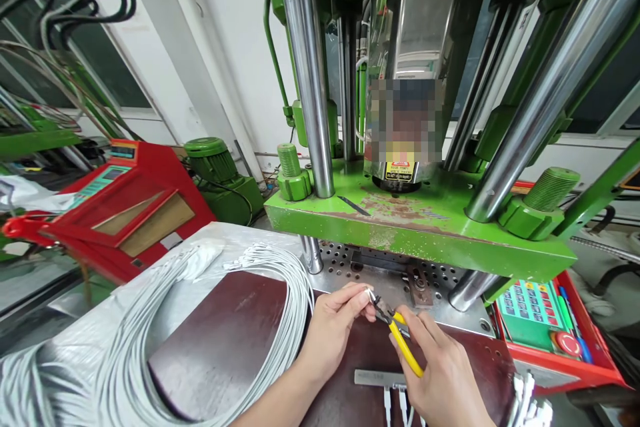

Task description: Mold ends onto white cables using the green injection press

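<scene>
Our L hand [336,320] pinching sm. white piece [369,294], R hand [444,361] w/ yellow-handled pliers [406,349], coiled cables [123,340] on L

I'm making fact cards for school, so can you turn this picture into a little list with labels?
Left hand: pinching a small white piece
Right hand: gripping yellow-handled pliers
Pliers' tip: close to the small white piece; can't tell if touching
Picture left: looped grey cables
Near right hand: metal bar
Behind: green machine, shiny posts
Picture right: round red button
</scene>
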The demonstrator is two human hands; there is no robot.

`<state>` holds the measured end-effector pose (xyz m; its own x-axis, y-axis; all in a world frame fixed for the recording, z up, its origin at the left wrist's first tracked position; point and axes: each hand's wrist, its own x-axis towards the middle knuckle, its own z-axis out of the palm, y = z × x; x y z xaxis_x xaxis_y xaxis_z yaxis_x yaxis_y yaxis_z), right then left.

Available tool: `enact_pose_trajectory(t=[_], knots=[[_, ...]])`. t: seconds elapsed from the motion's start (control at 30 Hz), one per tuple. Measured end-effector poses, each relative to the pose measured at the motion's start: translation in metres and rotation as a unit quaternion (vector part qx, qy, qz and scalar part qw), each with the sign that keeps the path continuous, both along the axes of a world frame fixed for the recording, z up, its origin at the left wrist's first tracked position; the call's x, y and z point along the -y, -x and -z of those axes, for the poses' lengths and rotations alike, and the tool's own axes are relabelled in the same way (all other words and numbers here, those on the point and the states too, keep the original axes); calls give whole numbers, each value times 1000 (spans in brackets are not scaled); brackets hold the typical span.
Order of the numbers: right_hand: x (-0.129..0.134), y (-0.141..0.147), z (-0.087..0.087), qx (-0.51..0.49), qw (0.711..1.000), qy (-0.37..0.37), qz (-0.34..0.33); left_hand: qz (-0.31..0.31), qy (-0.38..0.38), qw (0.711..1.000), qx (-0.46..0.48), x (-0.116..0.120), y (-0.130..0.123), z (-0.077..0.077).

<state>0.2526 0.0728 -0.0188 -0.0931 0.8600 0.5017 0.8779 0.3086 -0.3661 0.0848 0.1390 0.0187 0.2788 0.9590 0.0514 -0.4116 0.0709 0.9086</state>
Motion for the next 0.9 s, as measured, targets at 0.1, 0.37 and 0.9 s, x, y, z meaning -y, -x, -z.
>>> enact_pose_trajectory(t=[0.1,0.37,0.9], knots=[[1,1,1,-4,1000,3,-8,13,10,1000,16,-2,0,0],[-2,2,-10,-56,997,53,-27,10,-1,1000,17,-6,1,3],[-4,2,-14,-15,1000,12,-2,1,-24,999,-32,-5,3,1]])
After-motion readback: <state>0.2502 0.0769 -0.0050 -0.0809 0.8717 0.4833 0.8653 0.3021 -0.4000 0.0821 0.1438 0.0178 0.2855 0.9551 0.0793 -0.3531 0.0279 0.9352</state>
